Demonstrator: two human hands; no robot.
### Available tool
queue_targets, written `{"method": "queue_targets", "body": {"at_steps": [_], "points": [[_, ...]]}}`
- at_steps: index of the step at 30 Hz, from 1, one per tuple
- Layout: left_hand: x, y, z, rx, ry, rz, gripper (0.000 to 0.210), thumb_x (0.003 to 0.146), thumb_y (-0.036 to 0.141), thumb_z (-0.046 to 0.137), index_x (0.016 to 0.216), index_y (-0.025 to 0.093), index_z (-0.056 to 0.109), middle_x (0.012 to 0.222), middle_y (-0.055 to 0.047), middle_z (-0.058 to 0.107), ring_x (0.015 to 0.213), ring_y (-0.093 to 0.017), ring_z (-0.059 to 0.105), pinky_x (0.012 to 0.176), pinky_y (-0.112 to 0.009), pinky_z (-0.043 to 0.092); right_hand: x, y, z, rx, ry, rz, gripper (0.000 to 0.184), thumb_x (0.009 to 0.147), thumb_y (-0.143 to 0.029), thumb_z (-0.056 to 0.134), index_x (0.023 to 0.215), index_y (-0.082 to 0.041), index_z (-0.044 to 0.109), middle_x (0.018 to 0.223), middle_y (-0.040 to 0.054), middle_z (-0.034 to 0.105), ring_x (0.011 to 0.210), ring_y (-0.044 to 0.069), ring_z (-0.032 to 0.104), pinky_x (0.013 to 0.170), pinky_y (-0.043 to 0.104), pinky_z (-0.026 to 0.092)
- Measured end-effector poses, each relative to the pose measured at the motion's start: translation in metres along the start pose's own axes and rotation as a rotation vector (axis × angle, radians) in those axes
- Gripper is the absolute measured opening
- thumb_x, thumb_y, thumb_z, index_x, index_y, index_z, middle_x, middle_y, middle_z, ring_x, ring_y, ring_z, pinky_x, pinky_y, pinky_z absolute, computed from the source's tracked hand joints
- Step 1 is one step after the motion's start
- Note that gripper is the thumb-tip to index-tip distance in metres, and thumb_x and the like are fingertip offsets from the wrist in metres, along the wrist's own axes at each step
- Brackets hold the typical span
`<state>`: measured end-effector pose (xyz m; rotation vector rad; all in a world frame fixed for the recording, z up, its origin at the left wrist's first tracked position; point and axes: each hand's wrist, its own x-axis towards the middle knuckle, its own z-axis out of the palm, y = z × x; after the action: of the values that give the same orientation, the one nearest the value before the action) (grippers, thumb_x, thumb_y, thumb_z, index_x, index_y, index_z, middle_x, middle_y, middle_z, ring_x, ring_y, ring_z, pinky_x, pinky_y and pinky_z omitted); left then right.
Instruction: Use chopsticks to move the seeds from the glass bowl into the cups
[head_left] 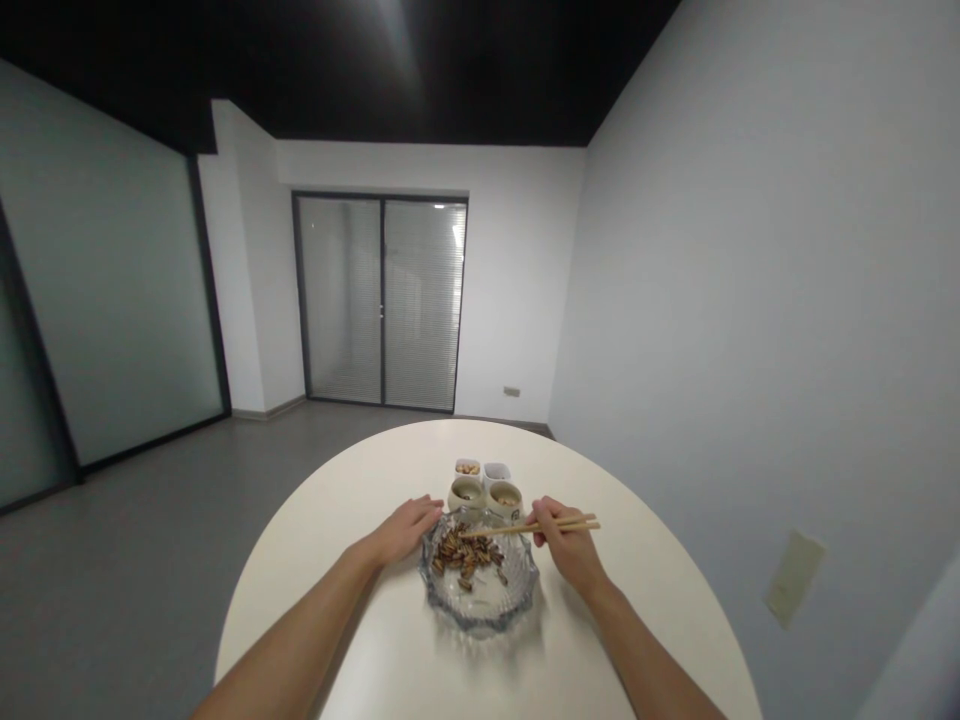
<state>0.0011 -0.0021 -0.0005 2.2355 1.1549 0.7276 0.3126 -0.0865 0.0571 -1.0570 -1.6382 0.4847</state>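
My right hand (566, 545) is closed around a pair of wooden chopsticks (517, 529). Their tips reach over the clear glass bowl (480, 625) into a heap of brown, dark-striped, elongated pieces (465, 556), perhaps nuts in shells. Whether a piece is pinched between the tips is too small to tell. My left hand (409, 530) lies palm down at the bowl's left side, fingers stretched out close to the rim; it holds nothing. Just behind the bowl stand two beige cups, a left one (466, 505) and a right one (505, 510), each with small contents.
Farther back sit two small white dishes: the left dish (468, 480) has reddish and pale pieces, while the right dish's (496, 482) contents are unclear. Everything stands on a round white table (330, 530). A wall (750, 300) runs along the right, and glass doors (382, 300) are beyond.
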Motion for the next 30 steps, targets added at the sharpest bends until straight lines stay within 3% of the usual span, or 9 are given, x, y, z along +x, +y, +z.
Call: {"method": "queue_targets", "body": {"at_steps": [14, 30], "points": [[0.001, 0.002, -0.001, -0.004, -0.019, -0.011, 0.073, 0.102, 0.076, 0.031, 0.138, 0.025, 0.071, 0.155, -0.005, 0.059, 0.15, -0.036, 0.042, 0.129, -0.051, 0.023, -0.001, 0.0, 0.0, -0.04, 0.005, -0.004, 0.064, 0.096, -0.073, 0.052, 0.069, -0.02, 0.076, 0.051, 0.0027, 0.065, 0.047, 0.017, 0.056, 0.049, 0.027, 0.039], [0.0, 0.005, -0.002, -0.008, -0.03, -0.021, 0.076, 0.102, 0.077, 0.029, 0.142, 0.026, 0.068, 0.156, -0.006, 0.057, 0.152, -0.037, 0.039, 0.13, -0.054, 0.019, 0.003, 0.005, 0.001, 0.048, 0.025, 0.042, 0.073, 0.088, -0.087, 0.052, 0.07, -0.02, 0.076, 0.051, 0.0023, 0.062, 0.048, 0.016, 0.052, 0.049, 0.027, 0.038]]}}
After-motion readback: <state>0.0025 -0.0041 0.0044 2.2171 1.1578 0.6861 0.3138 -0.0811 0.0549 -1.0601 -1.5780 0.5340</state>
